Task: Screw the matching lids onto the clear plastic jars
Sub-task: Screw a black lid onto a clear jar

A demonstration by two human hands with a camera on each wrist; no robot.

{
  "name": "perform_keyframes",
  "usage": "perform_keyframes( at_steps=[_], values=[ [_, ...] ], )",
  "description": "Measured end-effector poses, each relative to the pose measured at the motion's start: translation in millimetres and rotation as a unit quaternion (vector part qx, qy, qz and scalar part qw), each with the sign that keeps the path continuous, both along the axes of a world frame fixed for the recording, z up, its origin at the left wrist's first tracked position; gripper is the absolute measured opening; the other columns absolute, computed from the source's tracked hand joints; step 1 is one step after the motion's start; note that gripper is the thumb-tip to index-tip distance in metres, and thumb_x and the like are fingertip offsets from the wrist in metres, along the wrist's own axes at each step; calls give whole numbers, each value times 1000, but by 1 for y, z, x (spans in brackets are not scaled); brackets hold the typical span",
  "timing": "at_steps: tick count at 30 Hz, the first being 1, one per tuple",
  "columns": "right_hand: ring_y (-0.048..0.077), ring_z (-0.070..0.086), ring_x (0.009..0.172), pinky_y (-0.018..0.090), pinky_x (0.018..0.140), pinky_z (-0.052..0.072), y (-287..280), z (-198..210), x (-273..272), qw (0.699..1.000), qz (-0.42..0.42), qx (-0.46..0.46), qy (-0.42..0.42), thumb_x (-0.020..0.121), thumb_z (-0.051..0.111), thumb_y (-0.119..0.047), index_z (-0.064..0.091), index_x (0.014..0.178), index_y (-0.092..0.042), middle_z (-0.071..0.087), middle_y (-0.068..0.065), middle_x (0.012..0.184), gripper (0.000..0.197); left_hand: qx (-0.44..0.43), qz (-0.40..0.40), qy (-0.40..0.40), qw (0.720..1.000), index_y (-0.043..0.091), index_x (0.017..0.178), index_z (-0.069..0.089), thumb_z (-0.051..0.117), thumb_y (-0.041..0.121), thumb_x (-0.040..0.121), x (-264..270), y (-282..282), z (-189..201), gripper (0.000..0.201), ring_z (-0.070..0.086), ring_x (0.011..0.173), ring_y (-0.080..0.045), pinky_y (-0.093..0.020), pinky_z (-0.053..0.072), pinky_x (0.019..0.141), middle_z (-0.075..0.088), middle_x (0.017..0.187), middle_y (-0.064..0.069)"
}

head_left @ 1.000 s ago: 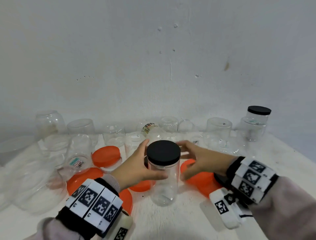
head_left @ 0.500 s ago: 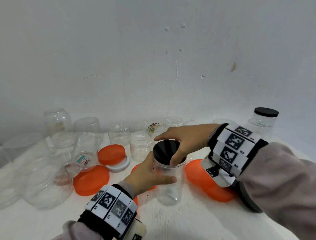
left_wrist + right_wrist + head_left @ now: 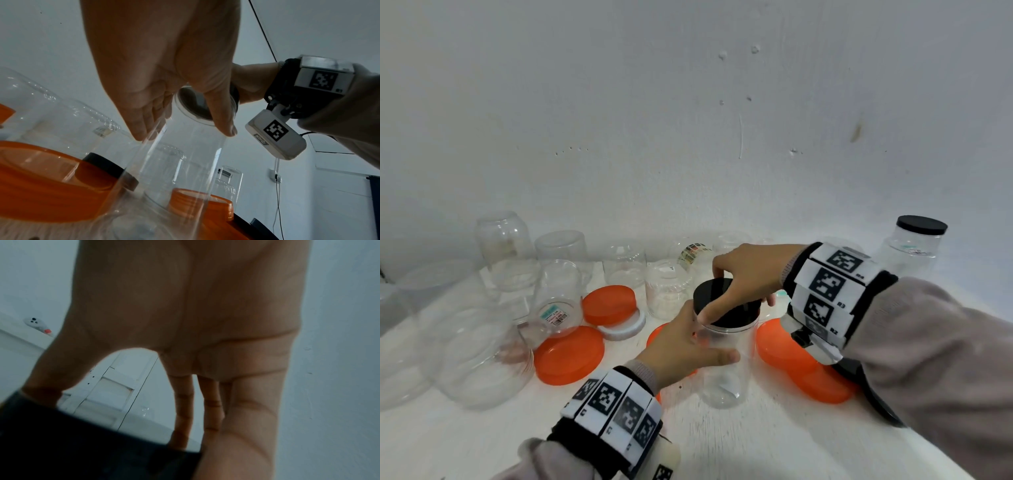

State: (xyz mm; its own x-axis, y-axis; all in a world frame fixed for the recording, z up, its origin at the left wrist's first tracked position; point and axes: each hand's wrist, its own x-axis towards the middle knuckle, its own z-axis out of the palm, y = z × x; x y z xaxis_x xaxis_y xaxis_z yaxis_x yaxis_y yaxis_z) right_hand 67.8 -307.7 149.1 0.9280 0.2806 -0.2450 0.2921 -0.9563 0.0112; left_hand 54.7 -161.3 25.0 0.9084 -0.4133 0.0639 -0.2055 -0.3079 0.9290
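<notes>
Gripping the black lid [image 3: 726, 301] from above, the right hand [image 3: 751, 270] curls its fingers round the rim. The left hand [image 3: 681, 346] clasps the upright clear jar [image 3: 726, 363] on the white table [image 3: 756, 445], among orange lids [image 3: 568, 354].

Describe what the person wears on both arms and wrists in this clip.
Both hands, left hand and right hand, are bare. Each arm has a loose pale grey-pink sleeve with a ribbed cuff. Each wrist carries a black strap faced with white rectangular tiles printed with square black-and-white markers. A rounded white camera module bearing its own marker hangs under the right wrist.
</notes>
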Motion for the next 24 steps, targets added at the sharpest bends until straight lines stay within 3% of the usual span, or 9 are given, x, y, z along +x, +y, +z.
perform_keyframes(
  at_steps=[2,5,7,9,11,14,16,20,24],
  values=[
    [4,61,60,26,60,46,-1,1,0,1000,-3,-4,11,59,59,-85,51,120,-28,60,-9,100,84,-2,2,0,1000,37,135,33,85,28,67,0,0,-1,86,45,118,3,-15,39,84,48,129,25],
    [15,58,107,35,91,49,-3,6,0,998,20,17,64,66,69,-70,35,140,-41,45,-10,134,87,-5,5,-4,1000,34,138,32,86,27,67,0,-1,-2,89,45,121,-1,-14,40,88,49,132,19],
    [17,51,120,37,99,46,-2,8,-1,996,38,22,78,71,74,-57,35,140,-45,43,-12,137,80,-3,11,-9,1000,37,133,31,84,25,68,-1,-2,-2,85,46,116,3,-6,40,78,48,130,21],
    [18,61,108,37,94,49,-2,9,0,996,36,24,74,69,74,-59,41,135,-46,48,-11,132,75,-6,14,-11,1000,40,129,30,84,25,68,-1,-3,-2,83,46,110,10,0,40,70,48,126,24],
    [15,69,80,34,81,54,0,7,-1,998,17,30,59,66,71,-68,46,128,-41,54,-8,122,72,-14,14,-8,1000,41,127,31,84,24,68,0,-3,-3,81,44,108,14,2,40,69,49,123,27],
    [6,60,62,28,64,48,3,3,-3,1000,-3,1,26,65,60,-80,47,122,-32,56,-8,107,75,-14,13,-2,1000,42,127,33,84,27,68,0,-2,-4,79,44,108,14,0,39,69,47,119,31],
    [4,57,71,29,68,44,2,3,-3,999,-2,-12,34,65,58,-81,43,131,-34,52,-10,113,82,-13,11,-1,1000,40,129,34,84,27,68,0,-2,-4,80,44,108,14,-1,39,70,48,122,29],
    [22,51,122,37,99,45,1,13,-1,995,21,10,96,72,74,-54,29,143,-46,39,-10,141,84,-15,8,-1,1000,39,129,32,84,24,68,1,-3,-4,82,44,105,15,2,39,68,49,122,25],
    [21,63,106,38,94,49,2,14,0,996,30,6,87,71,77,-51,40,137,-46,46,-10,133,76,-22,6,1,1000,37,130,31,84,21,68,0,-3,-4,83,43,102,17,5,38,66,48,122,24]
  ],
)
